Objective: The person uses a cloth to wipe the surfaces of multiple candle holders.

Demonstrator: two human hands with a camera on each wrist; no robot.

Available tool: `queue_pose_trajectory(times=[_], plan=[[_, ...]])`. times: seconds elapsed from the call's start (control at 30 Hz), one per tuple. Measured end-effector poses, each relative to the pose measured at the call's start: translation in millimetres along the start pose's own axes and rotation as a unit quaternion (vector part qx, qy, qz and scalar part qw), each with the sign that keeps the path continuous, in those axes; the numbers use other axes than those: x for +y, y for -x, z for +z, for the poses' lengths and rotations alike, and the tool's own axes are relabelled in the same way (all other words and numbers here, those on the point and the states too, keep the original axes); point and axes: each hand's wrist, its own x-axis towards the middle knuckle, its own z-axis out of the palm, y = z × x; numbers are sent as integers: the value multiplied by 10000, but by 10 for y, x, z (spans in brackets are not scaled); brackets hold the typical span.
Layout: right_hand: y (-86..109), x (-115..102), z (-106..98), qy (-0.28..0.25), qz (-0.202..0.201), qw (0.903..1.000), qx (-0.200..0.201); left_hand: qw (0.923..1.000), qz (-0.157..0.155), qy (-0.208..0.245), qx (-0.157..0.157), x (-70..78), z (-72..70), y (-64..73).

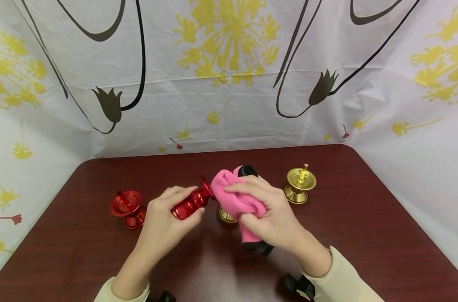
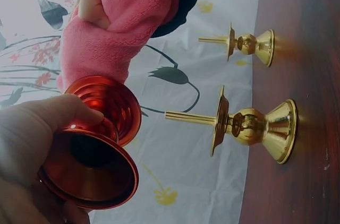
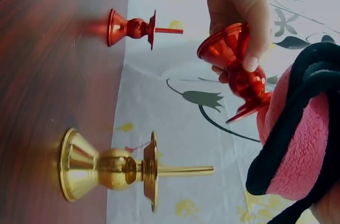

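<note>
My left hand [image 1: 165, 218] grips a shiny red metal candle holder [image 1: 189, 204] by its flared base and stem, tilted and lifted off the table. The hollow underside of that base faces the left wrist camera. A bunched pink cloth [image 1: 232, 193] with black edging is pinched in my right hand [image 1: 272, 205], between thumb and fingers. The cloth presses against the holder's dish end and covers its spike. In the right wrist view, the red holder's dish [image 3: 249, 106] meets the cloth [image 3: 303, 160].
A second red candle holder [image 1: 134, 219] stands at left on the dark wooden table [image 1: 63, 251]. One gold candle holder [image 1: 297, 195] stands at right; another gold one [image 1: 227, 216] is mostly hidden behind the cloth. A patterned white sheet [image 1: 229, 117] hangs behind and at both sides.
</note>
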Motion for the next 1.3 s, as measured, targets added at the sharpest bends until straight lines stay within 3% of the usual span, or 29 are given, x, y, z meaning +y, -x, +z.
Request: queue_pose_trajectory(times=[0.23,0.53,0.7,0.93,1.13,1.3], plan=[[-18,72,-76,-52,530,9984,215,9996,-140,231,56,-10,-26,-9],[-28,129,-171,-423,470,9946,821,9938,-736,837,60,-17,-38,-19],[-52,118,-225,-460,482,9911,1156,9896,-776,1197,-187,-24,-24,-29],[-63,152,-328,-1035,597,9910,598,9806,-424,1810,-622,-50,-22,-4],[-53,176,-367,-1670,671,9831,349,9653,106,2394,-1042,-54,-46,21],[-38,156,-318,-2255,739,9713,-178,9529,236,2688,-1381,-31,-30,32]])
